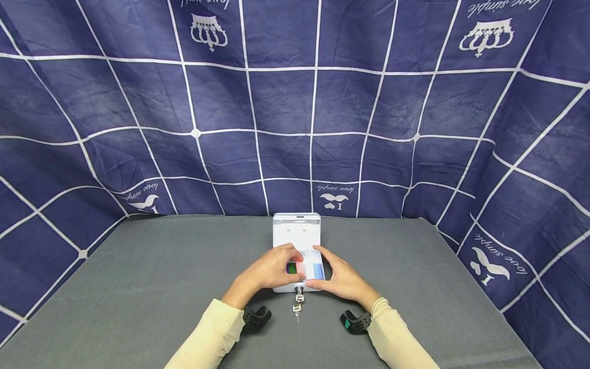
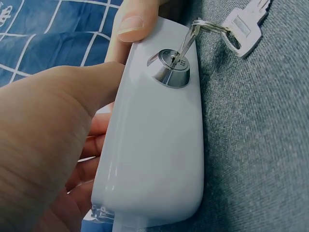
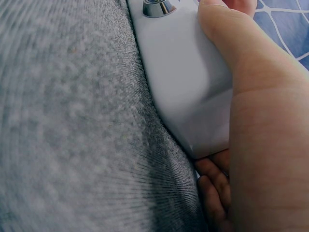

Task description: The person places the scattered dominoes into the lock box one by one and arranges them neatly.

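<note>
A white metal cash box (image 1: 286, 288) stands with its lid (image 1: 296, 233) raised. My left hand (image 1: 274, 267) reaches over its left part, fingers and thumb at the two ends of a flat pink slip (image 1: 300, 267). Beside the slip, a green piece (image 1: 292, 267) shows under the left palm. My right hand (image 1: 343, 277) holds the box's right side, thumb (image 3: 217, 17) at the front rim and fingers behind. A flat blue piece (image 1: 318, 271) lies inside near that hand. In the left wrist view, a key sits in the round front lock (image 2: 169, 67). The left fingertips are hidden there.
Linked keys (image 1: 297, 308) hang from the lock onto the grey cloth-covered table (image 1: 184, 287). Behind the box rises a blue curtain (image 1: 286, 154) with white grid lines. Black bands (image 1: 257, 316) sit at both wrists.
</note>
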The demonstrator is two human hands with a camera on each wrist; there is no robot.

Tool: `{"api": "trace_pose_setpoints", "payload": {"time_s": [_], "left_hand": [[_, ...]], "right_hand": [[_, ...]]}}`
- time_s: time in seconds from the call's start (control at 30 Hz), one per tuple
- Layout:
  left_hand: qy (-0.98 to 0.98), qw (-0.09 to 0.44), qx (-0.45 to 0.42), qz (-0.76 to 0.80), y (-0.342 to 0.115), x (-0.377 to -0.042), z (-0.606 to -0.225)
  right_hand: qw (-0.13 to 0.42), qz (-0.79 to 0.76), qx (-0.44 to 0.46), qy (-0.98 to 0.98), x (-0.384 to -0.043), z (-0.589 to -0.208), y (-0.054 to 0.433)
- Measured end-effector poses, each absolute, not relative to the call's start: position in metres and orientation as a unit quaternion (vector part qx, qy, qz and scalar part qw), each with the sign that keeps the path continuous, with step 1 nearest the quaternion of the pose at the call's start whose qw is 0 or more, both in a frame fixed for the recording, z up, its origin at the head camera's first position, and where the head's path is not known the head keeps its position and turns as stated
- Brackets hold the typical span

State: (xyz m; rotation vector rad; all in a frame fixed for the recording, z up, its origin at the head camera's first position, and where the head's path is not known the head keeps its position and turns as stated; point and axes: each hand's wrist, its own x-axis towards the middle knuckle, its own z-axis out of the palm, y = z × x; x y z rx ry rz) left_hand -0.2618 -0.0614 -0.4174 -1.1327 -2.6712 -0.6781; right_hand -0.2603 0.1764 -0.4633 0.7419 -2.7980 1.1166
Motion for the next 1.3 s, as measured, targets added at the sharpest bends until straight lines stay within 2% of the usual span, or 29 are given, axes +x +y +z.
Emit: {"api": "trace_pose_setpoints", "payload": {"time_s": [1.3], "left_hand": [[-0.919,0.064,-0.352,-0.169,-0.045,-0.26,-0.411]], "right_hand": [[0.014,0.357,0.236,-0.904,-0.261,-0.463,0.176]]}}
